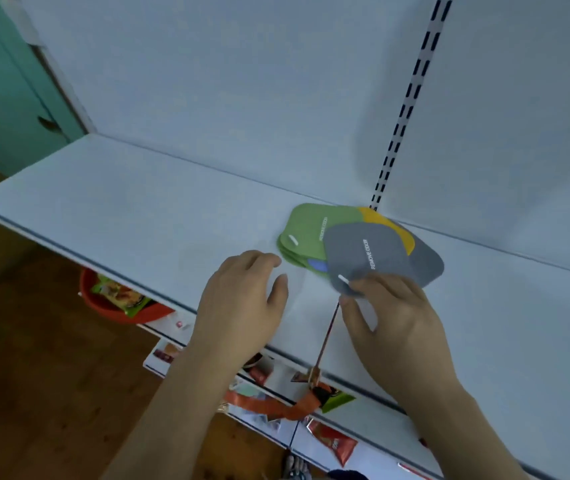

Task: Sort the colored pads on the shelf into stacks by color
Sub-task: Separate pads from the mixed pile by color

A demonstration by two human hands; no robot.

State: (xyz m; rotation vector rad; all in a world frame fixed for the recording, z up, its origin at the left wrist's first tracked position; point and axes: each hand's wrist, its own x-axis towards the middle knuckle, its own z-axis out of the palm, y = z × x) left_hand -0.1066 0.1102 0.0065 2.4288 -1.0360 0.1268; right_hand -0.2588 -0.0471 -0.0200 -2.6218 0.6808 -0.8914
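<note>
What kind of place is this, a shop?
Probably a shop or a mock-up of one: a white display shelf on a slotted wall rail, with snack packets on lower shelves and a red bowl of packets.

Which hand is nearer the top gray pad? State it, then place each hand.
Right. The right hand pinches the top gray pad at its near corner. The left hand rests on the shelf to the pad's left, not touching it.
</note>
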